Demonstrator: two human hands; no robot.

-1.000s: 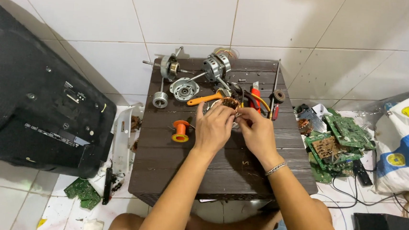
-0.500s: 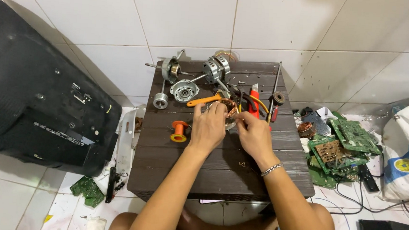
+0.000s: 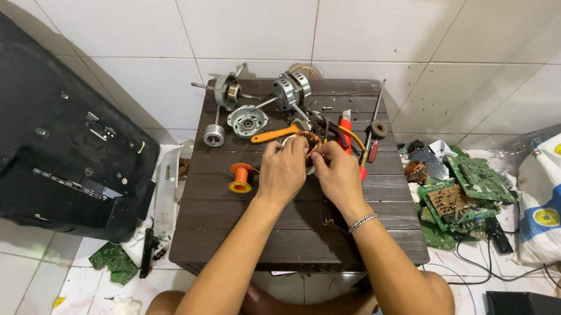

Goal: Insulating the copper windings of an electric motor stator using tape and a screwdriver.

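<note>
Copper-wound motor stator (image 3: 309, 142) sits right in the middle of the action, on the dark slatted table (image 3: 288, 237), and most of it is tucked behind the fingers. What shows is a rounded ring with reddish-brown copper winding, a pale rim peeking out under the knuckles, and thin wire strands at its top edge. Its far side pokes out above both hands, between them and the tools beyond.

Left hand (image 3: 284, 171) comes in from below, fingers curled down onto the near left side of the stator, closed around its edge. Right hand (image 3: 337, 174), with a metal bracelet (image 3: 362, 222) at the wrist, mirrors it on the right side, fingertips pinched together at the winding; whether they hold a strand of wire or just press on the coil is too small to tell. The two hands sit just beside each other, knuckles almost touching, with the stator under and between them.

Around them: an orange spool (image 3: 240, 178) stands just left of the left hand, apart from it. An orange-handled tool (image 3: 275, 134) lies just beyond the left fingers. A round silver end cap (image 3: 247, 119) and two motor parts with shafts (image 3: 227, 91) rest toward the wall. Green circuit boards (image 3: 466, 190) are heaped on the floor, right of the table.
</note>
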